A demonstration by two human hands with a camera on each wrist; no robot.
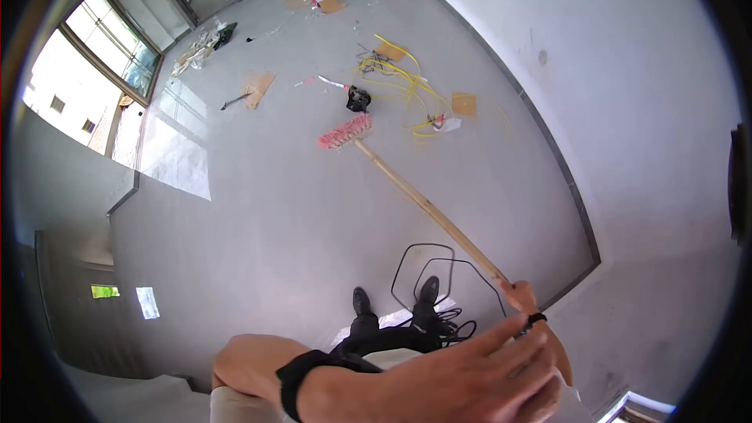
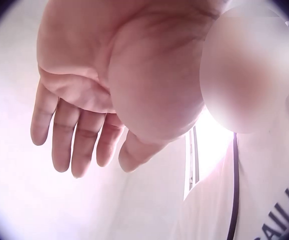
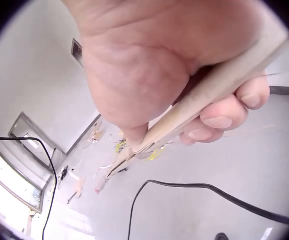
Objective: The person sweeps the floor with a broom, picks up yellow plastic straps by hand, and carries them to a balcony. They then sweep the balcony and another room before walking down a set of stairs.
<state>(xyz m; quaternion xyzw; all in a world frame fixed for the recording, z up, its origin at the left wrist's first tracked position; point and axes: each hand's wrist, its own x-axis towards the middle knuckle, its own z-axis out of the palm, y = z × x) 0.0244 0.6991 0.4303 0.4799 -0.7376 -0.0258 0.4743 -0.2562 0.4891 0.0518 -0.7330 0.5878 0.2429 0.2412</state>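
Broom (image 1: 427, 207) clasped in right grip (image 1: 518, 296).
Handle's (image 3: 204, 97) upper end cut off (right-wrist view); left grip (image 1: 478, 374) seen uncurled.

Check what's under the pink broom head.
Grey floor shows around the pink broom head; anything directly beneath it is covered, so I can't tell. A crumpled black thing lies just beyond it.

Grey floor (image 1: 258, 204), yellow strands (image 1: 413, 78), cardboard (image 1: 464, 104)
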